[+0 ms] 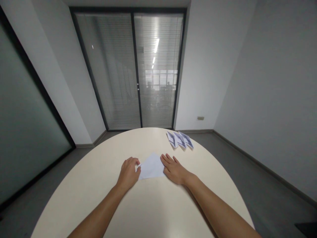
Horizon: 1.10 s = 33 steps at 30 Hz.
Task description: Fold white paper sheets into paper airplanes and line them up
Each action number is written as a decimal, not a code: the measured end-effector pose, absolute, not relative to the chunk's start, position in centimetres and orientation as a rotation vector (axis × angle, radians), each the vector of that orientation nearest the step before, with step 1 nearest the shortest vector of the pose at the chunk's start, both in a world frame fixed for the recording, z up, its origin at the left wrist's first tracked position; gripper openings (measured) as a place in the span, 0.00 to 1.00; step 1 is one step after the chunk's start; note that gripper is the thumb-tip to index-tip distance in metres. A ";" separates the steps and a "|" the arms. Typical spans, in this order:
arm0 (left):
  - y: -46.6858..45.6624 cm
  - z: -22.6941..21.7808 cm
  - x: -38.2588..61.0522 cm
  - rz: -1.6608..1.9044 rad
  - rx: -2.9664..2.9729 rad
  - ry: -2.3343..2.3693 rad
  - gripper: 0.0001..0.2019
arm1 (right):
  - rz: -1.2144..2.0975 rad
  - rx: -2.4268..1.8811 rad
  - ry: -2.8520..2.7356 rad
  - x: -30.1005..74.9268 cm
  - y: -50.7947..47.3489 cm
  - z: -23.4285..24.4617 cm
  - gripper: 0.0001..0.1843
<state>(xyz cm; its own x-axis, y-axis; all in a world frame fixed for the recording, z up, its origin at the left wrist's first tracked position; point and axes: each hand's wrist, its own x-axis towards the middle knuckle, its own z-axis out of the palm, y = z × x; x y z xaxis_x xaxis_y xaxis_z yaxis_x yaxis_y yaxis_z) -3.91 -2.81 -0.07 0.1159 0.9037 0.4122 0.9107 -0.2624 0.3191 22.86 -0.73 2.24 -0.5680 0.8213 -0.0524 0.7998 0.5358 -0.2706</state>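
Note:
A white sheet of folded paper (151,167) lies on the round table in front of me, with a peak pointing away and a straight near edge. My left hand (128,172) is at its left corner, fingers curled and thumb close to the index finger, with the paper's corner between them. On the paper's right edge rests my right hand (174,168), flat with its fingers stretched out. Several folded paper pieces (180,140) lie in an overlapping row beyond my right hand, touched by neither hand.
The pale round table (106,155) has its curved far edge just behind the folded pieces. Beyond it stand a glass partition with blinds (158,99) and white walls (210,66). A frosted glass panel (24,115) is at the left. Grey floor (228,145) surrounds the table.

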 end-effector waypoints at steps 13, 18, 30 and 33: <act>-3.6 1.5 -3.2 -0.680 -2.383 -1.916 0.10 | 0.237 -1.630 -2.313 22.5 0.0 2.3 0.37; -4.5 2.4 -2.4 -0.430 -2.384 -1.895 0.13 | 0.214 -1.699 -2.170 22.6 0.2 2.7 0.28; -6.0 4.3 -0.6 -0.073 -2.362 -1.871 0.14 | 0.186 -1.714 -2.141 22.9 0.4 2.5 0.19; -6.2 4.4 -0.1 -0.114 -2.359 -1.871 0.14 | 0.207 -1.681 -2.127 22.9 0.5 2.3 0.22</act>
